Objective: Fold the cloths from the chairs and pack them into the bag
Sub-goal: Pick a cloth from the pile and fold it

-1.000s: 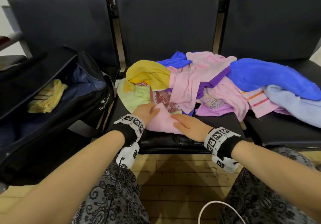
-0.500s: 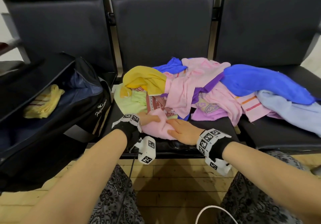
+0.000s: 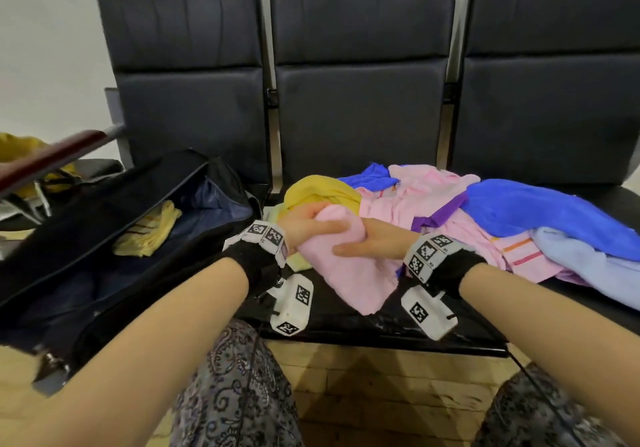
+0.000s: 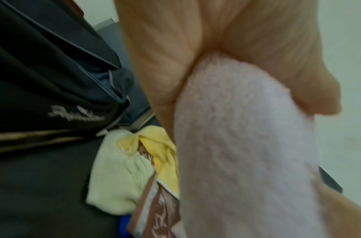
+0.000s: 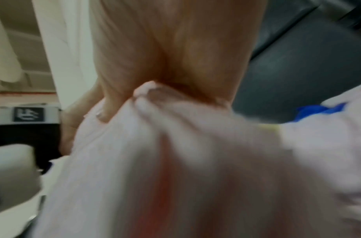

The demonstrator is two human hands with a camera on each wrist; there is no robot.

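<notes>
A folded pink cloth (image 3: 349, 273) is lifted off the front of the middle seat, held between both hands. My left hand (image 3: 308, 226) grips its upper left end, thumb across the top; the left wrist view shows the pink cloth (image 4: 242, 145) wrapped by palm and fingers. My right hand (image 3: 374, 244) grips its right side, and the pink cloth (image 5: 175, 161) bunches under that palm in the right wrist view. The open black bag (image 3: 104, 238) stands on the left seat with a folded yellow cloth (image 3: 149, 235) inside. A pile of cloths (image 3: 485, 214) covers the middle and right seats.
Three black chairs (image 3: 360, 75) stand in a row against a pale wall. The pile holds yellow (image 3: 322, 190), blue (image 3: 540, 214), pink and light blue (image 3: 595, 266) cloths. A pale green cloth (image 4: 118, 173) lies by the bag. Wooden floor (image 3: 363, 387) shows below the seat edge.
Both hands went from pressing the pink cloth flat on the seat to gripping it and lifting it up. The head view tilted upward, showing more of the chair backs.
</notes>
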